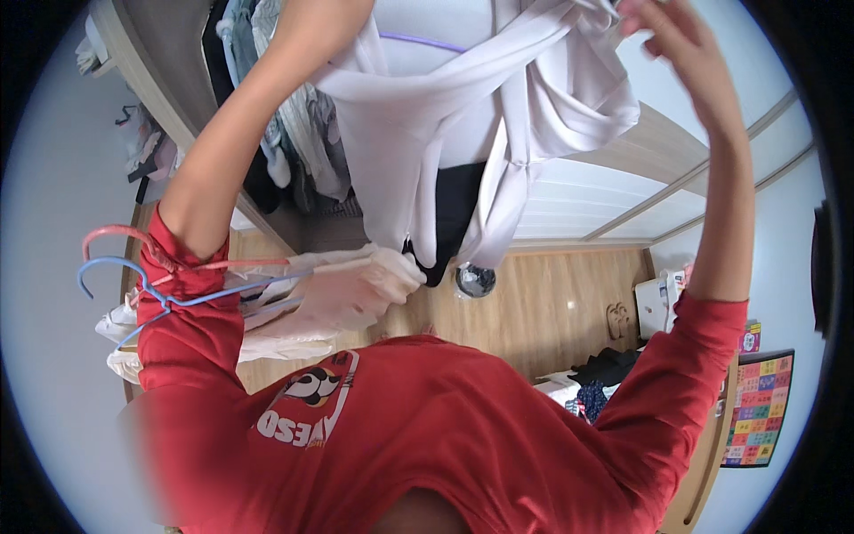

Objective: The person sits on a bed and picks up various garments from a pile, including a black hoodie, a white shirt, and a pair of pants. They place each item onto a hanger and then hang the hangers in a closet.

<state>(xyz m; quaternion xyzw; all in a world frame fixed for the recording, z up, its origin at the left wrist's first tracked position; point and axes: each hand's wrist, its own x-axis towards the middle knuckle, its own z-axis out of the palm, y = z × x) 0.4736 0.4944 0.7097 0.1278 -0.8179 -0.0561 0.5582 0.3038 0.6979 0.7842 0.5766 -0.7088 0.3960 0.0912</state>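
A pale lilac-white garment (382,133) with long loose folds hangs in front of me, and part of a purple hanger (422,41) shows at its neck. My left hand (336,16) reaches up beside the garment; its fingers lie behind cloth or past the top edge. At the garment's upper right, the fingers of my right hand (673,37) are bent, with fingertips pinching its edge. A red hanger (227,264) and a blue hanger (233,292) lie across my left sleeve, near the elbow. Cream-coloured clothes (342,298) hang from them.
An open wardrobe (156,76) with several hanging clothes (307,133) stands ahead on the left. White drawer fronts (578,200) extend to the right. A small bin (475,281) stands on the wooden floor (525,311). Slippers (616,320) and dark clothes (607,365) lie at right.
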